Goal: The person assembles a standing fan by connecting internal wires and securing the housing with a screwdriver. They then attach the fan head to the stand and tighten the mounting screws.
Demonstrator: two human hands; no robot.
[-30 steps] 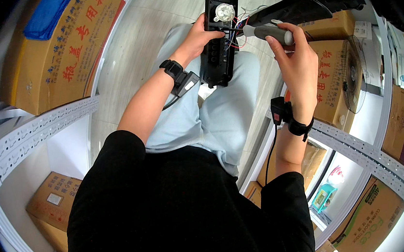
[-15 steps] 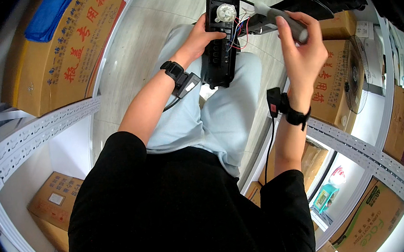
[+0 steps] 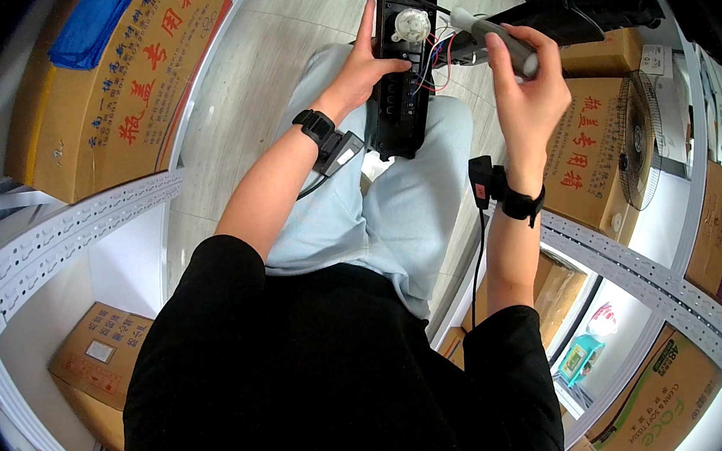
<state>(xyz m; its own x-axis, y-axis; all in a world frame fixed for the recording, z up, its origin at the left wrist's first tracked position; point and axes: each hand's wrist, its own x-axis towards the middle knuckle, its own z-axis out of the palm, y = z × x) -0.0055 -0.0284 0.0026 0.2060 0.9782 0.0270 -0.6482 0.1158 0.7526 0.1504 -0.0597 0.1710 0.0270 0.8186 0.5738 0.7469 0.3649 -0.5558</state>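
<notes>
A long black panel [image 3: 395, 123] with a row of round holes lies over my thighs at the top middle. My left hand [image 3: 362, 71] grips its left edge, thumb on the face and index finger stretched upward; the remaining fingers are hidden behind it. On the panel sits a clear, round plastic part [image 3: 411, 25], beside which thin coloured wires [image 3: 448, 61] come out. My right hand [image 3: 531, 79] is closed around the grey handle of a screwdriver [image 3: 481, 29]. Its dark shaft points left across the panel, just above the clear part; whether the tip touches anything I cannot tell.
A black arm-like frame [image 3: 550, 20] reaches in from the upper right beside the panel. Metal shelves [image 3: 74, 227] with cardboard boxes [image 3: 119, 101] flank me on the left. On the right stand more boxes [image 3: 584, 147], a wire fan guard [image 3: 640, 142] and a shelf rail [image 3: 635, 269].
My left index finger has lifted away from the panel's edge and now stretches upward. The right hand with the screwdriver has shifted slightly left, closer to the panel.
</notes>
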